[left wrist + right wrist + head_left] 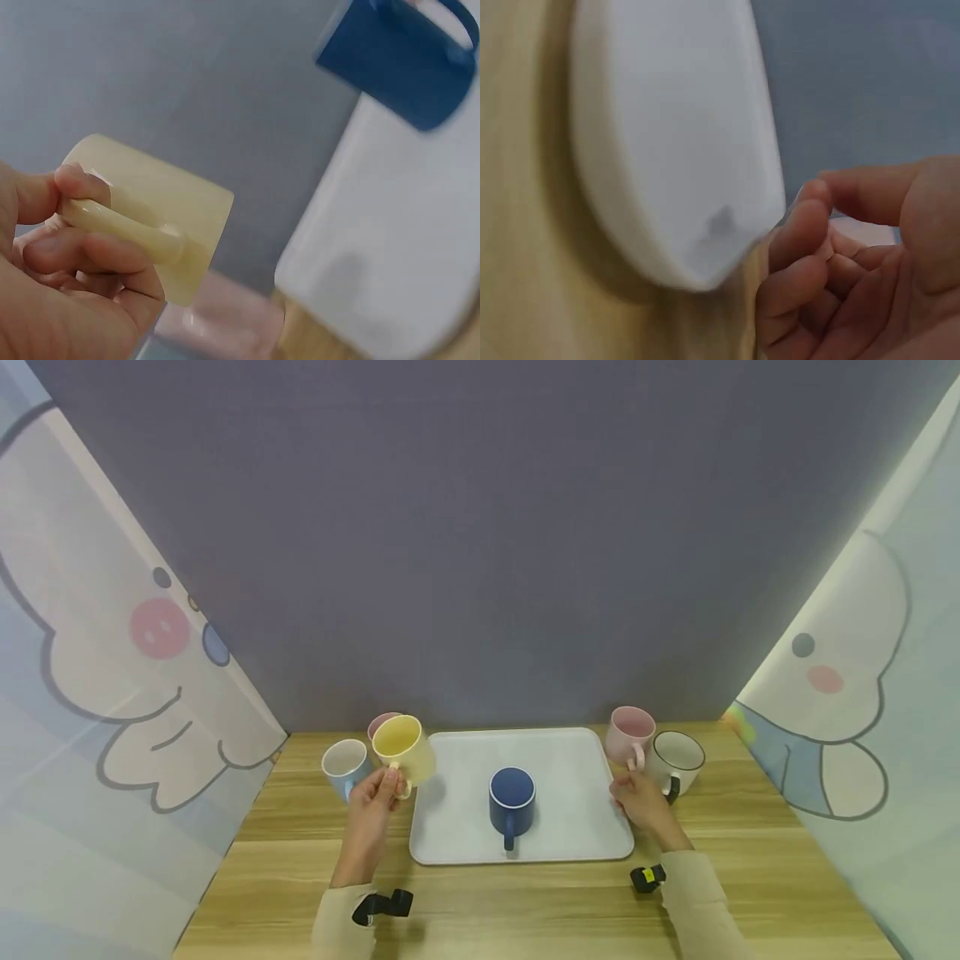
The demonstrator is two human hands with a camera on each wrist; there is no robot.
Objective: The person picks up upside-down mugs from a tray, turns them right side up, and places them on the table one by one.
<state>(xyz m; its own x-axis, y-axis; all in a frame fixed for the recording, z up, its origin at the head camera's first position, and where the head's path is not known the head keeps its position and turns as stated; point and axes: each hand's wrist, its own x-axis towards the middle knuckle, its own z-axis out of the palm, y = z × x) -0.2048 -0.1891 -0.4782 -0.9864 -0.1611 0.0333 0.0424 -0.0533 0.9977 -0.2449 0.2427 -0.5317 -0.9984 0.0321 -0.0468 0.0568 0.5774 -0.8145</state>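
Note:
My left hand [371,802] holds a yellow mug [408,752] by its handle, raised at the tray's left edge. In the left wrist view the thumb and fingers pinch that handle. My right hand [641,802] is beside the right rim of the white tray [457,835], just in front of a pink mug [626,747]. Its fingers are loosely curled with the thumb against the index finger, and nothing shows between them in the right wrist view. On the tray stands a dark blue mug [512,814], its handle toward me.
A light blue mug [347,768] with a white inside stands left of the yellow mug. Another pink mug [381,722] is partly hidden behind the yellow one. At the right is a white mug [675,756] with a dark rim and black handle. A grey wall [495,568] rises behind the wooden table [517,910].

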